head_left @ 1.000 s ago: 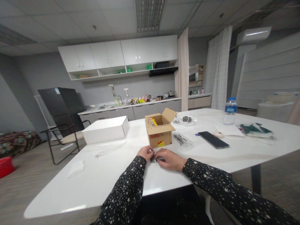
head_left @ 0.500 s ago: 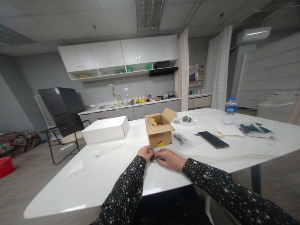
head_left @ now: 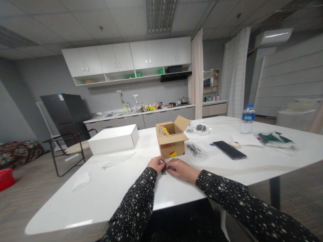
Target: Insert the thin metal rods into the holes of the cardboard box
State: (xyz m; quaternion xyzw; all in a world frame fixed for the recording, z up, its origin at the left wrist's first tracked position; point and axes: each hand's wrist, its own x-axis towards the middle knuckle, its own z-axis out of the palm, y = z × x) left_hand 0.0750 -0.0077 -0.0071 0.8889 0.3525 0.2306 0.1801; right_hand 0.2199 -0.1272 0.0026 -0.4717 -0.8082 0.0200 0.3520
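Small dark sticks (head_left: 164,170) sit on the counter (head_left: 101,195) between the left grip (head_left: 155,164) and right grip (head_left: 182,170); I can't tell whether either pinches any. They look light, stiff, maybe slick; best taken mid-length.

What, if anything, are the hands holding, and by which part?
Cannot be told: left hand and right hand are at small dark pieces, any grip hidden.

Small dark item (head_left: 164,170), light-striped, partly hidden, lying between hands (head_left: 182,170).
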